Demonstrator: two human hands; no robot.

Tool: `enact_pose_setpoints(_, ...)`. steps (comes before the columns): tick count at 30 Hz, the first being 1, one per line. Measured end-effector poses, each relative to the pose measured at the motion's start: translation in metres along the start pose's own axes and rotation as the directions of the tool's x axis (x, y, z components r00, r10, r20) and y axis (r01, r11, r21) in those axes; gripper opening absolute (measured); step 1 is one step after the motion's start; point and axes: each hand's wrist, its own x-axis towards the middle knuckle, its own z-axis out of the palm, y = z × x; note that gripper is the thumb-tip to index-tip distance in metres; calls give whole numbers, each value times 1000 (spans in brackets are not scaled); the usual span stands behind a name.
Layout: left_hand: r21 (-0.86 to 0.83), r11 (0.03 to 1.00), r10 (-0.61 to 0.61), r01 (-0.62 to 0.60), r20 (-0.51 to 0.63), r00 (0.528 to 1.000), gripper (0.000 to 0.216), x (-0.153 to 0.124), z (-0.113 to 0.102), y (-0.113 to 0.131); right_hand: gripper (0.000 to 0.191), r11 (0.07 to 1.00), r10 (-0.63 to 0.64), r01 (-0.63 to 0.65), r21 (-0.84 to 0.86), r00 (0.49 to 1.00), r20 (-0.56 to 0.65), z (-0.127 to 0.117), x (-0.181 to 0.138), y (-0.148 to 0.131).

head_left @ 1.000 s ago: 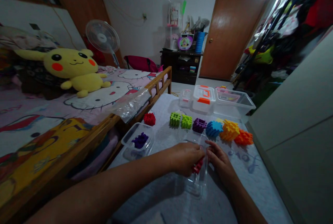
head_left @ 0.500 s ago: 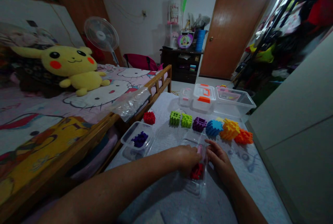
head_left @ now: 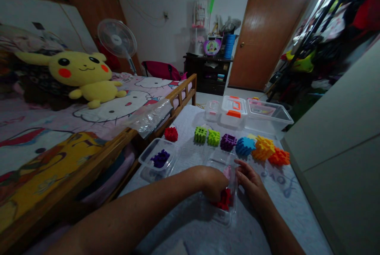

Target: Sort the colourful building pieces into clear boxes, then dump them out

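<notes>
A long clear plastic box (head_left: 223,219) lies on the cloth-covered table before me. Inside it are red interlocking toy pieces (head_left: 225,199) and a pink piece (head_left: 227,171). My left hand (head_left: 213,184) reaches into this box from the left, its fingers curled down on the red pieces; the fingertips are mostly hidden. At the box's right side rests my right hand (head_left: 249,180), fingers apart and loosely bent, the tips at the rim. To the left, a clear tub (head_left: 145,162) holds dark purple pieces (head_left: 160,158).
Behind the box stand a red block (head_left: 171,134), green blocks (head_left: 200,135), a purple block (head_left: 228,142), a blue block (head_left: 245,146), a yellow block (head_left: 263,148) and an orange block (head_left: 279,156). Clear storage boxes (head_left: 234,118) line the far edge. A wooden bed rail (head_left: 118,144) runs along the left.
My left hand has shifted slightly down and toward me, from beside the pink piece onto the red pieces, which have moved a little. My right hand stays at the box's side.
</notes>
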Motion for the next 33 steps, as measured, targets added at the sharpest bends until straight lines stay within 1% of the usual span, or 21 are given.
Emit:
enact_pose_setpoints(2, -3, 1000, -17, 17, -9, 1000, 32, 1, 2, 1, 47, 1000, 4, -4, -6, 1000, -10, 1, 0, -2)
enact_pose_setpoints(4, 5, 999, -42, 43, -73, 996, 38, -1, 3, 1, 48, 1000, 6, -6, -8, 1000, -16, 1, -1, -2)
enact_pose_setpoints(6, 9, 997, -68, 71, -184, 981, 44, -8, 1, 1, 48, 1000, 13, -13, -6, 1000, -15, 0, -1, -1)
enact_pose_setpoints(9, -13, 998, -59, 58, -383, 922, 46, -30, -10, -7, 48, 1000, 25, -25, -1, 1000, -11, -2, 0, 2)
enact_pose_setpoints(10, -21, 998, -56, 52, -445, 894, 45, -40, -16, -14, 47, 1000, 25, -25, -2, 1000, -11, -2, 0, 3)
enact_pose_setpoints(12, -59, 994, -111, 94, -543, 832, 42, -59, -29, -36, 47, 1000, 23, -23, -10, 1000, -17, -2, 1, 3)
enact_pose_setpoints(14, -99, 979, -200, 177, -606, 770, 43, -75, -39, -68, 47, 1000, 22, -23, -16, 999, -28, -2, 1, 2)
enact_pose_setpoints(15, -114, 965, -255, 235, -617, 745, 47, -80, -43, -86, 47, 1000, 24, -25, -15, 999, -37, -1, 1, 1)
enact_pose_setpoints(16, -130, 942, -322, 309, -607, 726, 54, -83, -44, -106, 48, 1000, 27, -28, -11, 999, -46, -1, 0, 0)
enact_pose_setpoints(17, -145, 912, -392, 383, -575, 718, 63, -84, -44, -125, 48, 1000, 30, -30, -5, 998, -52, 0, 0, -1)
enact_pose_setpoints(18, -168, 877, -468, 450, -516, 718, 71, -84, -43, -143, 48, 999, 32, -32, -2, 998, -53, 0, 0, -2)
enact_pose_setpoints(19, -210, 824, -561, 526, -439, 702, 79, -83, -40, -160, 47, 999, 33, -33, -2, 998, -54, 0, 0, -2)
enact_pose_setpoints(20, -229, 794, -605, 563, -389, 694, 85, -81, -37, -174, 47, 999, 32, -32, -5, 998, -56, 0, 0, -2)
enact_pose_setpoints(22, -249, 765, -644, 595, -323, 693, 93, -76, -28, -194, 46, 999, 31, -31, -13, 998, -57, 0, 0, -1)
enact_pose_setpoints(25, -265, 753, -657, 602, -255, 710, 97, -71, -16, -210, 46, 999, 28, -29, -19, 998, -58, -2, 0, 2)
enact_pose_setpoints(28, -254, 766, -640, 591, -220, 736, 91, -68, -8, -214, 46, 999, 22, -23, -29, 999, -47, -4, 2, 6)
enact_pose_setpoints(30, -233, 781, -623, 580, -224, 749, 83, -66, -5, -215, 45, 999, 21, -22, -34, 999, -36, -5, 2, 8)
enact_pose_setpoints(33, -196, 803, -596, 563, -257, 761, 72, -64, -2, -215, 44, 999, 24, -25, -39, 999, -27, -6, 2, 9)
